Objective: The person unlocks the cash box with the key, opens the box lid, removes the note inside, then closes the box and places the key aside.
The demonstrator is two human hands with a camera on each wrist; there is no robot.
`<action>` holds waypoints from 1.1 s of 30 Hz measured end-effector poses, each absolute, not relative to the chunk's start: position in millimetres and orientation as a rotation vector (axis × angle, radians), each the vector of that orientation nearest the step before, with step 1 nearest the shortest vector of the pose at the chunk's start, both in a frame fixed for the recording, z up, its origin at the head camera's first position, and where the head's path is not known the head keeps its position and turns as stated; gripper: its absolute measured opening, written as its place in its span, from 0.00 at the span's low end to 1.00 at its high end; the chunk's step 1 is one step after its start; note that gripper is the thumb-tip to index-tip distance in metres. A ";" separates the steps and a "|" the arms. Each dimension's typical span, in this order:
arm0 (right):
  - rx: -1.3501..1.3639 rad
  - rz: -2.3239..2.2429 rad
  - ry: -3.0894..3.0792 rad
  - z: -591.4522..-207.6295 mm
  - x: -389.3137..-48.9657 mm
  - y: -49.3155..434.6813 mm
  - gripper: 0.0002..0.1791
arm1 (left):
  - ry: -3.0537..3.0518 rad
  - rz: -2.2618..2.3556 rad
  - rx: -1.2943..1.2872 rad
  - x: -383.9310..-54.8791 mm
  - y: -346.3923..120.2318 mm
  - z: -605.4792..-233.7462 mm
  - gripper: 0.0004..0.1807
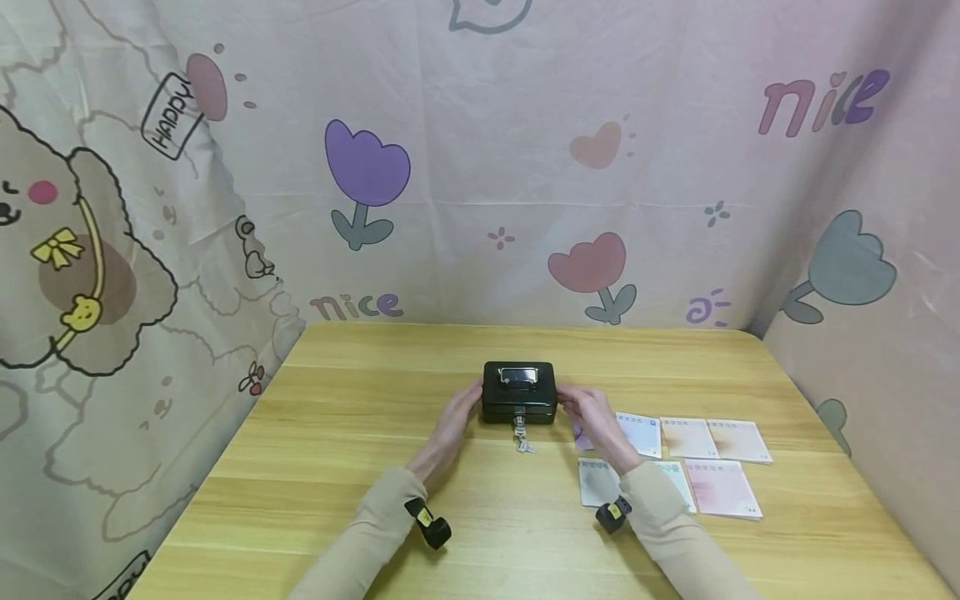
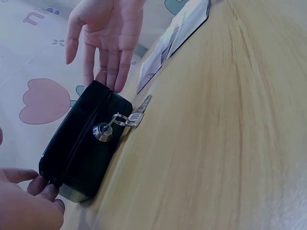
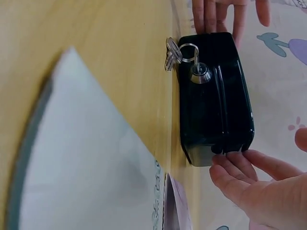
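A small black cash box [image 1: 519, 407] with a folding handle on its lid sits closed on the wooden table. Keys on a ring [image 1: 522, 442] hang from the round silver lock [image 2: 102, 132] in its front. My left hand [image 1: 453, 417] is at the box's left end, fingertips touching near the lid seam. At the right end, the fingertips of my right hand [image 1: 596, 418] touch the side, its fingers fairly straight in the right wrist view. The box stands between both hands, and neither hand wraps around it.
Several square, pastel printed paper pads lie in two rows to the right, among them a blue one [image 1: 643, 435] and a pink one [image 1: 726, 490]. My right forearm [image 1: 663, 508] passes over part of them. A printed cloth [image 1: 480, 167] hangs behind the table [image 1: 300, 483].
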State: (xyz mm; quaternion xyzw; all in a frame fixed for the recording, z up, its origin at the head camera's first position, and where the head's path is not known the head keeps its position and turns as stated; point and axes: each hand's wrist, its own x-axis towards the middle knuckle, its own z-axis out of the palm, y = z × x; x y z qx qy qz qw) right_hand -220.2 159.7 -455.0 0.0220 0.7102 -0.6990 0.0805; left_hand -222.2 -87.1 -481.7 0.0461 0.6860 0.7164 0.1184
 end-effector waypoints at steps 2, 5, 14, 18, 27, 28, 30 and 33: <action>0.095 -2.076 2.153 -454.8 -220.5 160.1 0.24 | 2.052 2.095 0.137 -223.7 -85.5 -481.4 0.33; 0.140 -2.043 2.228 -455.2 -220.4 160.3 0.23 | 2.120 2.088 0.140 -227.2 -82.0 -481.8 0.32; 0.180 -2.134 2.301 -454.5 -214.8 156.3 0.23 | 2.159 2.071 0.214 -237.5 -76.2 -481.6 0.39; 0.201 -2.215 2.285 -455.5 -213.0 153.4 0.21 | 2.142 2.048 0.215 -246.0 -77.7 -482.5 0.44; 0.149 -2.110 2.294 -463.3 -205.9 151.3 0.14 | 2.110 1.984 0.319 -262.9 -83.1 -488.0 0.51; 0.141 -2.089 2.298 -463.9 -205.2 151.0 0.14 | 2.114 1.974 0.331 -264.1 -83.7 -488.1 0.51; 0.111 -2.067 2.291 -464.7 -204.1 151.0 0.14 | 2.115 1.958 0.349 -266.2 -84.6 -488.2 0.52; 0.048 -2.058 2.242 -465.3 -203.0 151.1 0.16 | 2.130 1.925 0.370 -268.1 -86.0 -487.7 0.53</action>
